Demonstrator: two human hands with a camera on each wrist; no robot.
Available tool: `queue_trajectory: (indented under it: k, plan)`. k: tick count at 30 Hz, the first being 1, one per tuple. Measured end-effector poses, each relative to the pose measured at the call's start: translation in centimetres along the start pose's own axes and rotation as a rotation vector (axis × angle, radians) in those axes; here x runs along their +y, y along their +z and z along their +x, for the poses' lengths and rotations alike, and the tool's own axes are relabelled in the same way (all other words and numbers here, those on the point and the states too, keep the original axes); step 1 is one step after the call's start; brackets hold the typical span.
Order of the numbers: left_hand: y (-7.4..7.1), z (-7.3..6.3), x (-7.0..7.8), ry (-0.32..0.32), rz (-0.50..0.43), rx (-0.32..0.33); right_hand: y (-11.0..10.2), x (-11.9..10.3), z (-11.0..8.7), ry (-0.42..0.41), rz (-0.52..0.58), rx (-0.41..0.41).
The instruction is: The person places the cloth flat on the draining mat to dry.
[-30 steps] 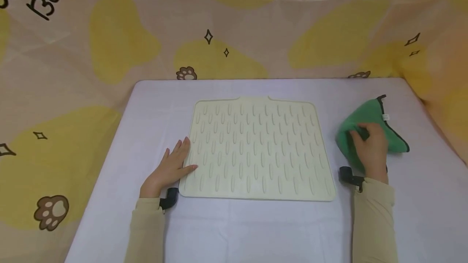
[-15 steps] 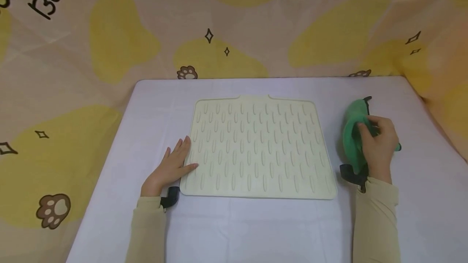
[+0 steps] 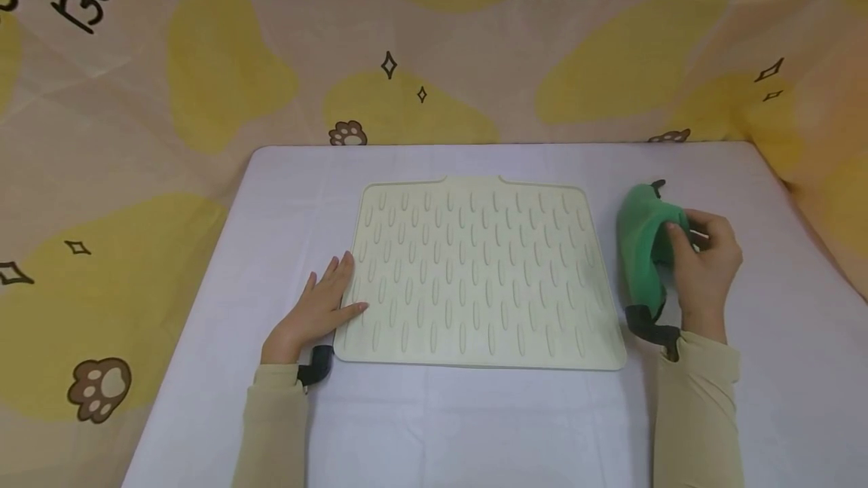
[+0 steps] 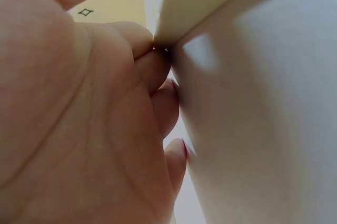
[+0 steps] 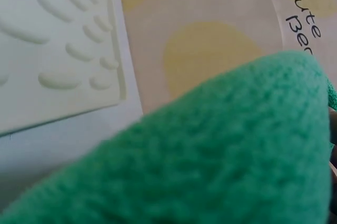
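Note:
In the head view a cream mat with raised oval ridges (image 3: 475,277) lies flat on the table. My left hand (image 3: 313,311) rests at its left edge, fingers straight and spread, the thumb over the border. The left wrist view shows the palm (image 4: 79,113) close up, fingertips by the mat's side (image 4: 195,3). To the right of the mat, my right hand (image 3: 707,262) pinches a green cloth (image 3: 637,239) with dark edging between thumb and fingers. That fuzzy cloth (image 5: 210,155) fills much of the right wrist view and hides most of the hand.
The table (image 3: 529,428) has a white cover. Behind it and at its sides hangs a beige and yellow patterned fabric (image 3: 461,44). A small black wrist device (image 3: 317,366) sits by the left wrist, and another black device (image 3: 647,324) by the right.
My right hand has raised the green cloth, which has folded from spread-out to bunched; the cloth now hangs to the hand's left, nearer the mat. My left hand has stayed in place.

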State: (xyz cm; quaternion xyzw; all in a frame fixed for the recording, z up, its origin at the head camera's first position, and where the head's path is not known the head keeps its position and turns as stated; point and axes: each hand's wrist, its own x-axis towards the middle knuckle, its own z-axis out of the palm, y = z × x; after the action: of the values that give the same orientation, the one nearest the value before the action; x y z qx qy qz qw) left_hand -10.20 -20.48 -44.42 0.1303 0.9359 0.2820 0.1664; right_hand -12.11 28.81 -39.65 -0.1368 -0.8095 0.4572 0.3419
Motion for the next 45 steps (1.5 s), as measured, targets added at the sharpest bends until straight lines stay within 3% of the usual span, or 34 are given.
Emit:
queue_trajectory:
  k: [26, 31, 45]
  plan:
    - [-0.1, 0.0, 0.3, -0.010, 0.010, 0.002, 0.1, -2.6, -0.5, -0.042, 0.181, -0.033]
    - [-0.2, -0.1, 0.2, -0.007, 0.015, 0.000, -0.1, -3.1, -0.6, -0.013, 0.234, -0.024]
    - [-0.2, 0.0, 0.3, 0.001, 0.005, 0.004, -0.7, -4.7, -1.0, -0.029, 0.435, -0.040]
